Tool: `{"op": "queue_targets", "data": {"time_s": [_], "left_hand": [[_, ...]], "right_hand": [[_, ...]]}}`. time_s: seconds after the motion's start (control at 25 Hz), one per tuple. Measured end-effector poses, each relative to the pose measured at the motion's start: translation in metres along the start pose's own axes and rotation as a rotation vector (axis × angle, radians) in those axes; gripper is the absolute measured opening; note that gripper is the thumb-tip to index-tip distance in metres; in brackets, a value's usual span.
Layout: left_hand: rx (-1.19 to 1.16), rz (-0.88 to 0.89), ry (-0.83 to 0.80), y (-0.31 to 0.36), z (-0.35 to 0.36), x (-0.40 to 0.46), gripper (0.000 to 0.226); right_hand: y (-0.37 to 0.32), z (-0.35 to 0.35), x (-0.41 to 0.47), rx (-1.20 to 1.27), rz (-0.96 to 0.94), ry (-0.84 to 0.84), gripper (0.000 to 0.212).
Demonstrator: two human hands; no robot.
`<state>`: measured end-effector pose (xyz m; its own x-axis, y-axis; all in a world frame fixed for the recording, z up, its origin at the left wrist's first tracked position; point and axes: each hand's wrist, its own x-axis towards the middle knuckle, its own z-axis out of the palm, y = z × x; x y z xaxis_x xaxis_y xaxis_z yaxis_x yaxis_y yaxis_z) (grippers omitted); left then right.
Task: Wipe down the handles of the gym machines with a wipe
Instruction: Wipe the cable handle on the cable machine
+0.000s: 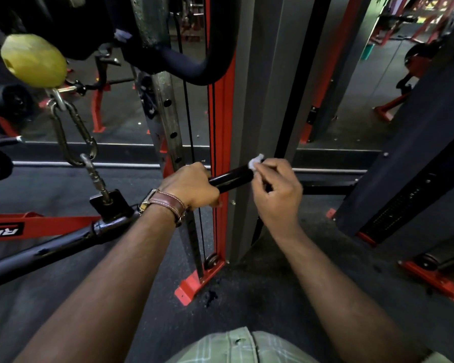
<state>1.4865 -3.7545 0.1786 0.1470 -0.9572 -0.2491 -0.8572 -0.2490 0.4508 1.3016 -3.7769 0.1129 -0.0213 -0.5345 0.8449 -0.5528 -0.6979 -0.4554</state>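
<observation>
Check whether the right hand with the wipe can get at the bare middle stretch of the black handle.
Probably yes: the right hand holds the wipe at the black handle end, and the left hand covers only the other end.

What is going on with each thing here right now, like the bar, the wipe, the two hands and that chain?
Black handle bar: held roughly level, gripped partway along.
Left hand: curled round the bar, watch on the wrist.
Right hand: pinches the wipe at the bar's end.
White wipe: crumpled, pressed against the bar's tip.
Chain: hangs taut, clipped to the bar's bracket.
</observation>
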Motion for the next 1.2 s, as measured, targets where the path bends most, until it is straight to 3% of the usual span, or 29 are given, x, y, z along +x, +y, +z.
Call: {"op": "queue_targets", "data": {"time_s": [0.12, 0.32, 0.48, 0.64, 0.72, 0.84, 0.92, 1.04, 1.12, 1.2], "left_hand": [[0.01, 0.006, 0.015, -0.003, -0.001, 0.001, 0.027], [-0.05, 0.008, 0.004, -0.005, -0.007, 0.004, 0.024], [-0.086, 0.01, 0.059, -0.007, -0.012, 0.013, 0.02], [-0.07, 0.023, -0.009, -0.013, -0.009, 0.015, 0.024], [-0.051, 0.028, -0.012, -0.016, -0.007, 0.018, 0.026], [-0.066, 0.002, 0.022, -0.018, -0.008, 0.022, 0.031], [-0.047, 0.003, 0.032, -0.017, -0.009, 0.024, 0.029], [-0.026, 0.029, 0.013, -0.013, -0.007, 0.024, 0.024], [-0.03, 0.043, 0.02, -0.011, -0.007, 0.025, 0.021], [-0.046, 0.048, 0.05, -0.01, -0.009, 0.026, 0.018]], "right_hand": [[-0.017, 0.006, -0.014, 0.074, -0.062, -0.107, 0.02], [-0.017, 0.013, -0.003, 0.03, 0.186, 0.035, 0.017], [-0.05, 0.033, -0.015, 0.108, 0.035, -0.118, 0.017], [-0.001, 0.017, 0.011, 0.061, 0.281, 0.088, 0.015], [-0.002, 0.016, 0.011, 0.028, 0.271, 0.122, 0.017], [-0.024, 0.028, -0.004, 0.075, 0.2, 0.028, 0.021], [-0.025, 0.034, -0.011, 0.133, 0.274, 0.01, 0.02], [-0.015, 0.033, -0.002, 0.25, 0.5, 0.121, 0.017], [-0.023, 0.032, 0.0, 0.248, 0.455, 0.127, 0.017], [-0.038, 0.031, -0.003, 0.301, 0.355, 0.013, 0.017]]}}
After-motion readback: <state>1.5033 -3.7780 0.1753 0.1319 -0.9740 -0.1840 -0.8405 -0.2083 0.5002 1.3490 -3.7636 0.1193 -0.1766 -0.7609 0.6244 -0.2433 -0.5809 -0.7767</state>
